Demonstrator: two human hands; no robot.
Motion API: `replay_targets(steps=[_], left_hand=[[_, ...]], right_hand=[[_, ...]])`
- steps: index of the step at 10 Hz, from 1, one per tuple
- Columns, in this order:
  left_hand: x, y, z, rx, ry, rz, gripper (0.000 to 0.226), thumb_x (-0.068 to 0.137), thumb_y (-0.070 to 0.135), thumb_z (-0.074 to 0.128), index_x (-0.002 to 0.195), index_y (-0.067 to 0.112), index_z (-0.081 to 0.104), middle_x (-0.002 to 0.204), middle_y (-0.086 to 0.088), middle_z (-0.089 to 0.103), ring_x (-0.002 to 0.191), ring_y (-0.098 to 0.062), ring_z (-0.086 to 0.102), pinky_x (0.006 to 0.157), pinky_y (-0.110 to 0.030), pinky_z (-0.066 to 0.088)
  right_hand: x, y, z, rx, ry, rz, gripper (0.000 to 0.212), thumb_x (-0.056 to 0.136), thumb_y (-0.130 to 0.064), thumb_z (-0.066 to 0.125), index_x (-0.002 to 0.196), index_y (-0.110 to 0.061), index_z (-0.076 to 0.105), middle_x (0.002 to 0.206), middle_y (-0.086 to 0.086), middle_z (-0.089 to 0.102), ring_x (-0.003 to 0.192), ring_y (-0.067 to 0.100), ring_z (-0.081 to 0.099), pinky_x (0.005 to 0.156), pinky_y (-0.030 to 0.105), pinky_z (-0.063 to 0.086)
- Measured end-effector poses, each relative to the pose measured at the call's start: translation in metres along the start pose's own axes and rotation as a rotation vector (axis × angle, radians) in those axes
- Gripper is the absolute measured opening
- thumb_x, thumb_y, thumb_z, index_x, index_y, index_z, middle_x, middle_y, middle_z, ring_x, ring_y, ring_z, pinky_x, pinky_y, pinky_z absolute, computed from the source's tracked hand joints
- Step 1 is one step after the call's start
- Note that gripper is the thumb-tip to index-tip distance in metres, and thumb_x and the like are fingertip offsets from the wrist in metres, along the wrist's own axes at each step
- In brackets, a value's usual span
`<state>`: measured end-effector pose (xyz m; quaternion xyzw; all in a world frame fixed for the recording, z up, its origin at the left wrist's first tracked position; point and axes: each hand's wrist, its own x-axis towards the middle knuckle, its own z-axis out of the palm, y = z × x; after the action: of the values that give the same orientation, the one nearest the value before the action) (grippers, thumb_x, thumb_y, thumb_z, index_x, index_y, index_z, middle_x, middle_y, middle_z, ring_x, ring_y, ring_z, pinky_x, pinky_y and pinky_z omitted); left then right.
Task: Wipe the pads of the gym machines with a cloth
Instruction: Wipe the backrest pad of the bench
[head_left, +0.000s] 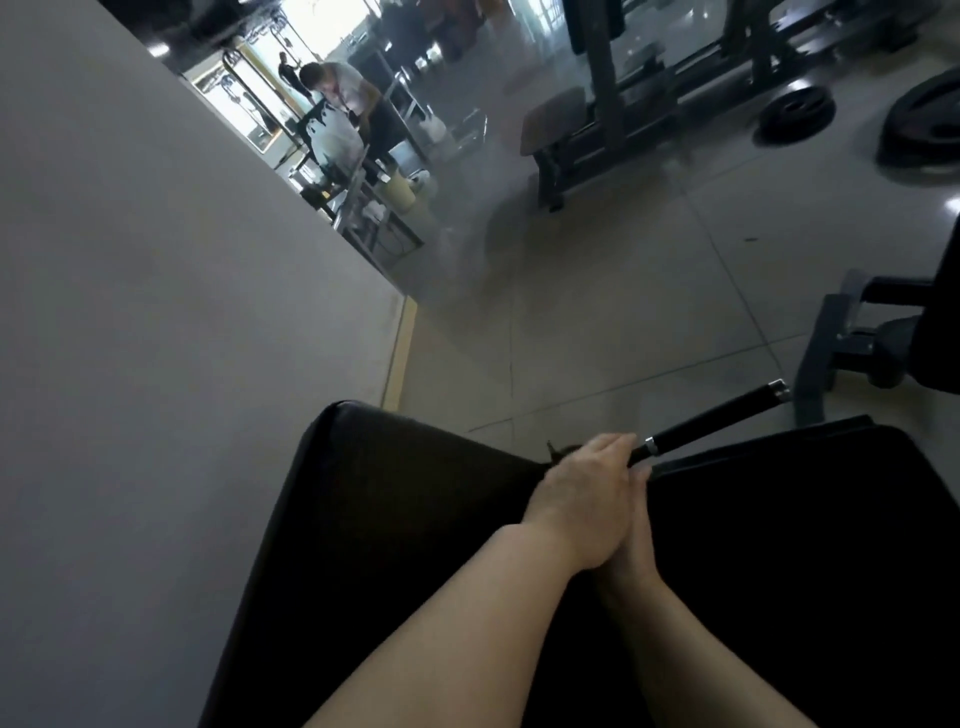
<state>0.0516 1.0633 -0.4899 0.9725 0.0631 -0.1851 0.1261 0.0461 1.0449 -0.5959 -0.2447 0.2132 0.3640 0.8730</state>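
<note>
A large black pad (395, 545) fills the lower middle, with a second black pad (810, 545) to its right. My left hand (582, 499) lies over the gap between them, fingers stretched toward the base of a black handle bar (722, 418) with chrome rings. My right hand (638, 535) sits tight against the left hand's far side and is mostly hidden by it. A small dark scrap (558, 451) pokes out by the left hand's knuckles; I cannot tell whether it is the cloth.
A grey wall (156, 312) runs along the left. Tiled floor (597, 322) lies ahead, with a bench (556, 124), weight plates (797, 111) and a machine base (841, 343) on the right. A person (337, 83) stands far off by a cluttered table.
</note>
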Motion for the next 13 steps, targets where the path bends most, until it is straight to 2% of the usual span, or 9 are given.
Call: replay_targets(steps=[2,4,6,7,8,9,10,11,13], left_hand=[[0.04,-0.025,0.052,0.288,-0.211,-0.185,0.063,0.102,0.046,0.012,0.152,0.008,0.003,0.16,-0.006,0.0,0.147,-0.017,-0.005,0.119,-0.032,-0.003],[0.038,-0.033,0.067,0.835,-0.339,-0.165,0.076,0.099,0.052,0.022,0.15,0.004,-0.005,0.157,-0.016,-0.016,0.143,-0.031,-0.02,0.113,-0.042,-0.015],[0.046,-0.037,0.031,0.99,-0.256,-0.188,0.055,0.099,0.029,0.031,0.145,0.0,0.024,0.147,-0.019,0.03,0.133,-0.032,0.03,0.11,-0.04,0.02],[0.04,-0.037,-0.009,1.026,-0.259,-0.28,0.043,0.099,0.028,0.033,0.134,0.007,0.044,0.132,-0.013,0.047,0.119,-0.029,0.045,0.097,-0.039,0.031],[0.031,-0.045,-0.046,1.002,-0.217,-0.361,0.039,0.098,0.027,0.037,0.13,0.008,0.05,0.128,-0.013,0.052,0.116,-0.028,0.049,0.094,-0.038,0.034],[0.023,-0.047,-0.066,0.968,-0.187,-0.42,0.047,0.096,0.025,0.045,0.141,0.013,0.038,0.134,-0.016,0.047,0.119,-0.032,0.048,0.095,-0.04,0.035],[0.021,-0.047,-0.062,0.964,-0.258,-0.228,0.067,0.093,0.024,0.055,0.15,0.025,0.02,0.154,-0.018,0.019,0.136,-0.043,0.027,0.113,-0.051,0.021],[0.027,-0.051,-0.061,0.841,-0.3,-0.105,0.04,0.095,0.025,0.047,0.134,0.023,0.049,0.136,-0.009,0.049,0.119,-0.031,0.049,0.1,-0.05,0.036],[0.024,-0.045,-0.054,0.949,-0.326,-0.216,0.063,0.091,0.063,0.037,0.125,0.014,0.053,0.125,-0.012,0.055,0.112,-0.034,0.051,0.099,-0.053,0.031]], right_hand=[[-0.004,-0.03,-0.016,0.25,0.14,-0.09,0.069,0.095,-0.062,0.013,0.147,-0.021,0.032,0.146,0.011,0.042,0.134,0.029,0.039,0.11,0.041,0.027],[-0.022,-0.018,-0.049,0.072,0.513,-0.275,0.048,0.102,-0.048,0.018,0.129,-0.021,0.048,0.121,0.007,0.062,0.116,0.022,0.055,0.1,0.038,0.037],[-0.04,0.024,-0.032,-0.572,0.266,-0.323,0.02,0.098,-0.033,0.043,0.118,-0.039,0.047,0.135,-0.002,0.047,0.126,0.016,0.044,0.108,0.039,0.033],[-0.059,0.034,-0.002,-0.713,0.078,-0.395,0.039,0.088,-0.049,0.039,0.125,-0.049,0.03,0.142,-0.024,0.025,0.132,-0.005,0.024,0.111,0.025,0.022],[-0.063,0.043,0.022,-0.833,0.032,-0.354,0.045,0.1,-0.038,0.038,0.137,-0.042,0.013,0.144,-0.027,-0.001,0.132,-0.009,0.003,0.11,0.019,0.009],[-0.064,0.055,0.034,-1.155,0.021,-0.315,0.058,0.09,-0.059,0.016,0.138,-0.041,-0.012,0.141,-0.025,-0.019,0.131,-0.005,-0.013,0.115,0.028,-0.004],[-0.067,0.063,0.042,-1.3,0.095,-0.316,0.072,0.067,-0.067,-0.007,0.131,-0.04,-0.024,0.142,-0.019,-0.028,0.133,-0.001,-0.022,0.115,0.031,-0.009],[-0.065,0.068,0.041,-1.331,0.152,-0.338,0.076,0.063,-0.066,-0.013,0.132,-0.036,-0.027,0.143,-0.018,-0.029,0.134,-0.001,-0.023,0.115,0.028,-0.01],[-0.073,0.073,0.037,-1.133,0.212,-0.393,0.058,0.098,-0.046,0.024,0.133,-0.037,-0.022,0.144,-0.022,-0.014,0.132,-0.006,-0.009,0.116,0.024,-0.003]])
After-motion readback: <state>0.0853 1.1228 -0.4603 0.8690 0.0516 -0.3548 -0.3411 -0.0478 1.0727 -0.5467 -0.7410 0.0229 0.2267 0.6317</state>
